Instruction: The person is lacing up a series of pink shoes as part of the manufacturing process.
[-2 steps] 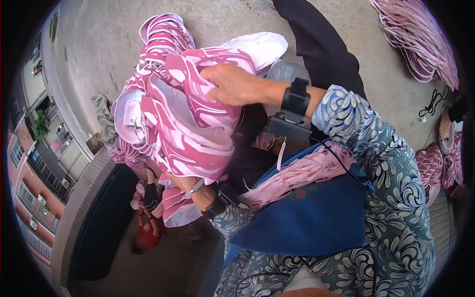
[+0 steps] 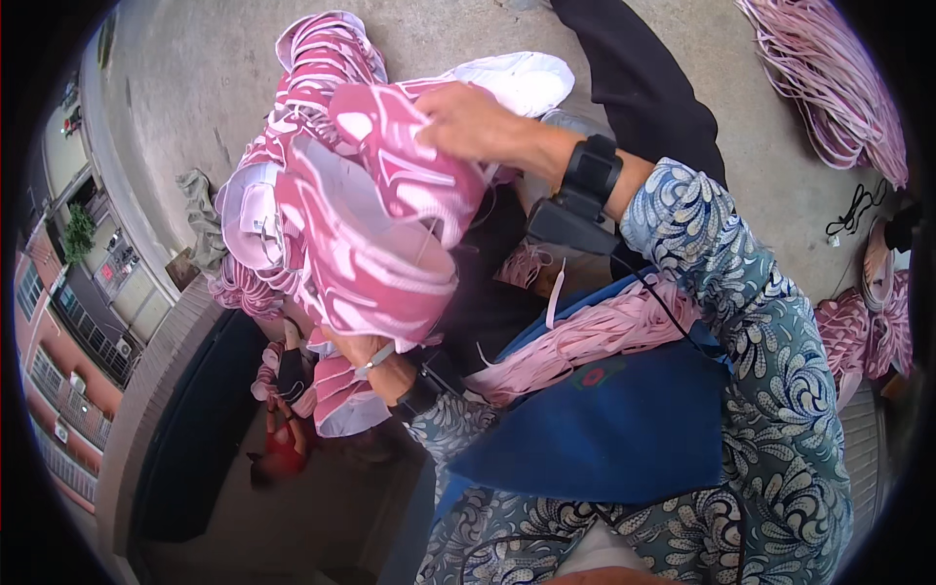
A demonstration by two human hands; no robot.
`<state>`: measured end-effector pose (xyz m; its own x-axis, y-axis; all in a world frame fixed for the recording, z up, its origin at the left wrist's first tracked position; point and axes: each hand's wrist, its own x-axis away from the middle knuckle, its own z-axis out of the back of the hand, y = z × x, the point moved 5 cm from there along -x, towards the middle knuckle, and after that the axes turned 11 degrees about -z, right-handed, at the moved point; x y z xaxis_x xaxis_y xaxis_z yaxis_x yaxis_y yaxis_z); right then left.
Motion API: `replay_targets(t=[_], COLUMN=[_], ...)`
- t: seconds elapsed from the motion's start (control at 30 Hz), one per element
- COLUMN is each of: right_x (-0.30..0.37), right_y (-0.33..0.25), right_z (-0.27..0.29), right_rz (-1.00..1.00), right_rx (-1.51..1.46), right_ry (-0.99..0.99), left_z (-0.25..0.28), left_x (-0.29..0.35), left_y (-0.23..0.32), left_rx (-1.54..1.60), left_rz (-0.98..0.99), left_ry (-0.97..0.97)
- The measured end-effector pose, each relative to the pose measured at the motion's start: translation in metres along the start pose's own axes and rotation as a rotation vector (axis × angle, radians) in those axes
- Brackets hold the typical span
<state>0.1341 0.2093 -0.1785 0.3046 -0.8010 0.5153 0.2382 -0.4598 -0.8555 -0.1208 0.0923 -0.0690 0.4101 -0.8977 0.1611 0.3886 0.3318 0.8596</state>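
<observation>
Pinched tight: right hand point(image 2: 466, 121) on a pink upper point(image 2: 414, 166)

Over at twelve o'clock, its fingers close on the edge — the piece lies toward eleven. At eight, the left hand point(image 2: 355, 345) is half hidden beneath a second upper point(image 2: 375, 278) — I can't tell its grip. Farther toward eleven, a stack point(image 2: 327, 78); at four, pink laces point(image 2: 595, 336).

Pink uppers point(image 2: 375, 297) — matt cloth, matt blue cloth apron point(image 2: 604, 429); rough-looking concrete ground point(image 2: 190, 93)

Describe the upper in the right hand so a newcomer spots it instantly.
Follow the patterned right sleeve to the right hand. It grips a pink shoe upper with white swirls. The gaping upper just below sits over the left hand instead.
</observation>
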Motion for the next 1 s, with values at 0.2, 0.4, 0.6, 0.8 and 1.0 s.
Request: replay_targets(t=[0.2, 0.4, 0.6, 0.8, 1.0], right_x=[-0.012, -0.006, -0.025, -0.002, -0.02], right_y=[0.036, 0.028, 0.066, 0.054, 0.094], right_z=[0.017, 0.013, 0.0, 0.006, 0.009], right_rz=[-0.089, -0.06, -0.388, -0.453, -0.483], right_rx=[0.04, 0.128, -0.472, -0.946, -1.141], right_ry=[0.276, 0.286, 0.151, 0.177, 0.155], left_z=[-0.032, -0.054, -0.01, -0.015, -0.016], left_x=[-0.014, 0.004, -0.005, -0.018, 0.011], left_y=[-0.004, 0.03, 0.012, -0.004, 0.037], left_rx=[0.173, -0.343, -0.308, 0.09, 0.043], left_rz=[0.05, -0.334, -0.368, 0.008, -0.146], left_ry=[0.096, -0.05, 0.087, 0.127, 0.148])
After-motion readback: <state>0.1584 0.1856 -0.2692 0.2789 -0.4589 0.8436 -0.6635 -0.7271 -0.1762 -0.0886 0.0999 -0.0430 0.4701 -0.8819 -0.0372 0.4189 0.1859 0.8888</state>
